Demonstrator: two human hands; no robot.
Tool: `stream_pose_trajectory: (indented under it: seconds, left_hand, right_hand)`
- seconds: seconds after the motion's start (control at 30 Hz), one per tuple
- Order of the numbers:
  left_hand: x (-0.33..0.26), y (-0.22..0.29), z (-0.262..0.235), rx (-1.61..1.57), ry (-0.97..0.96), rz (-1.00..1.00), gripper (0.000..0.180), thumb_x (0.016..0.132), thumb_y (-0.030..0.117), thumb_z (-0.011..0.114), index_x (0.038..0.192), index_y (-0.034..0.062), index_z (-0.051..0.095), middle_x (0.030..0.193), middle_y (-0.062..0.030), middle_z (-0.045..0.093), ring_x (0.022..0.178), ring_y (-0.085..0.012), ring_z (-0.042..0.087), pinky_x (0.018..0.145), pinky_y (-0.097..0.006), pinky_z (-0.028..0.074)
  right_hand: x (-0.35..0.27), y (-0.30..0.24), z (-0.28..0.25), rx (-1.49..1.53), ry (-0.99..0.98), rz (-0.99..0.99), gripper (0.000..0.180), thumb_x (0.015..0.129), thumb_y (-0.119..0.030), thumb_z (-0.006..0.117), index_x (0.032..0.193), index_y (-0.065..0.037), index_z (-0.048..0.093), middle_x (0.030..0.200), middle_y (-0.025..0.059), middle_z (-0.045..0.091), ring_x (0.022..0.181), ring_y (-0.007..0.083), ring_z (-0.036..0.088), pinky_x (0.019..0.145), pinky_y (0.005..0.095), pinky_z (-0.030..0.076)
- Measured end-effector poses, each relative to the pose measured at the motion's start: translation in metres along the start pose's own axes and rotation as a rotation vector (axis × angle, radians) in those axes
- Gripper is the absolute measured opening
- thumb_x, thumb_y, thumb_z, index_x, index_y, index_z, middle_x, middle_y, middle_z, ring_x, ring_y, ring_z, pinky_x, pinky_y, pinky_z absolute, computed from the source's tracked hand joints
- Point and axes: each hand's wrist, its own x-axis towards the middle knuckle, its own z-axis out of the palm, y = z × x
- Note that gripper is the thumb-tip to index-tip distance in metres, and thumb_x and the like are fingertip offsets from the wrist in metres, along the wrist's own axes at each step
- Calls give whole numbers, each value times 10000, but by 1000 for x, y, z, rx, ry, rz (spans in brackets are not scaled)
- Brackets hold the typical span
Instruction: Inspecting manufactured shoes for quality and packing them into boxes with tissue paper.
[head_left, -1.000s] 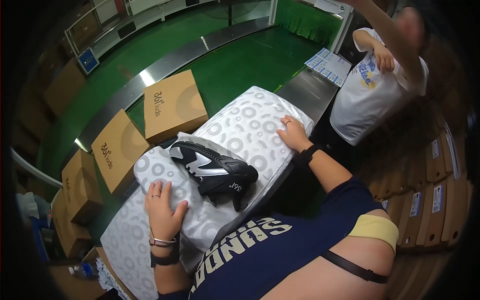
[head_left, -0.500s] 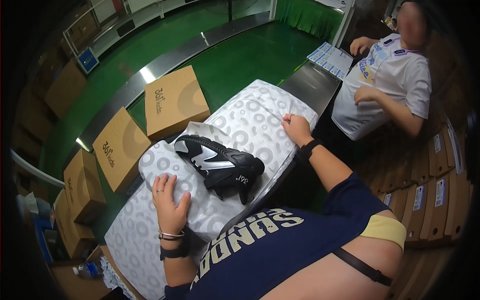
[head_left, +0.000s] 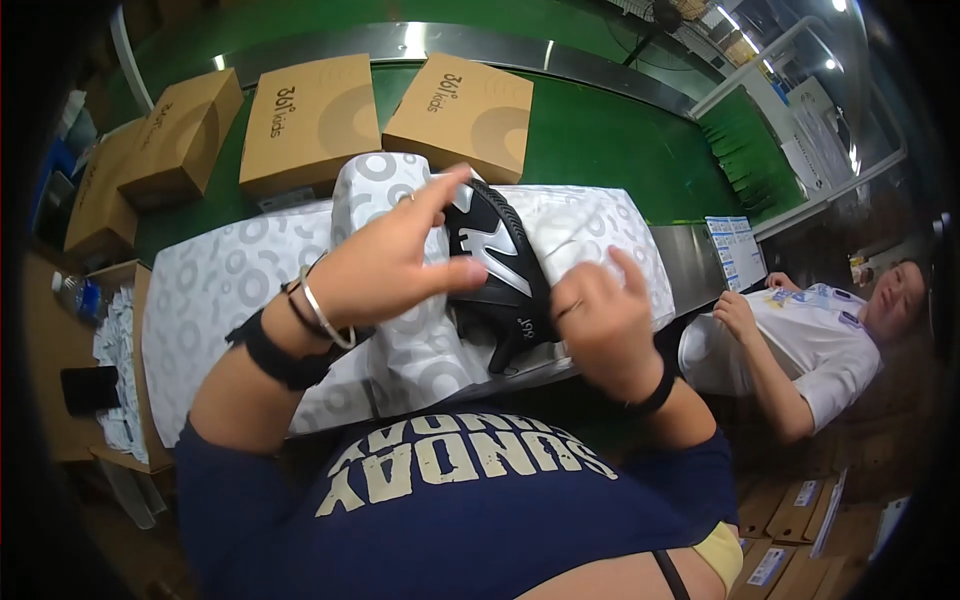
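My left hand (head_left: 385, 265) has its fingers spread, the thumb and fingertips pressing on the side of the black-and-white shoe (head_left: 500, 270) and the patterned wrapping paper (head_left: 400, 340) bunched against it. My right hand (head_left: 600, 320) is curled, its fingers pinching the paper at the shoe's near end. The shoe lies on the paper sheets over the surface (head_left: 200, 300), in front of three brown cardboard boxes (head_left: 310, 120) on the green belt (head_left: 620, 140).

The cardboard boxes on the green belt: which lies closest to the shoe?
The rightmost cardboard box, just beyond the black-and-white shoe; the other boxes lie farther left.
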Motion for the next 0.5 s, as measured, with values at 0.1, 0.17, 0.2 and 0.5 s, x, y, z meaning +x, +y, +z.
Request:
stream_pose_trajectory:
  seconds: [0.1, 0.17, 0.2, 0.5]
  left_hand:
    - [9, 14, 9, -637, 187, -244, 876, 752, 405, 642, 1341, 28, 114, 1236, -215, 346, 1060, -280, 436, 850, -332, 408]
    - [12, 3, 2, -800, 186, -416, 761, 779, 351, 625, 1308, 25, 185, 1160, -149, 427, 1008, -214, 481, 791, -303, 445]
    - [14, -5, 1, -900, 229, -358, 704, 783, 330, 624, 1276, 24, 225, 1119, -121, 456, 977, -193, 501, 781, -300, 452]
    - [19, -61, -41, -520, 483, -280, 417, 662, -13, 476, 1078, 12, 466, 923, -69, 562, 804, -143, 560, 726, -267, 460]
  right_hand:
    - [5, -28, -20, 115, 103, -334, 58, 663, -131, 494, 655, -74, 498, 733, 57, 552, 780, 180, 569, 935, 477, 323]
    - [-1, -20, -39, 401, 328, -430, 49, 711, -135, 514, 703, -87, 523, 821, 49, 588, 842, 185, 575, 924, 498, 321]
    - [-2, -10, -33, 462, 598, -403, 58, 717, -136, 525, 735, -82, 533, 839, 56, 590, 843, 182, 573, 892, 499, 340]
    - [34, 108, 123, 929, 53, 674, 292, 703, -161, 659, 946, -23, 579, 1026, 150, 544, 905, 271, 548, 784, 325, 441]
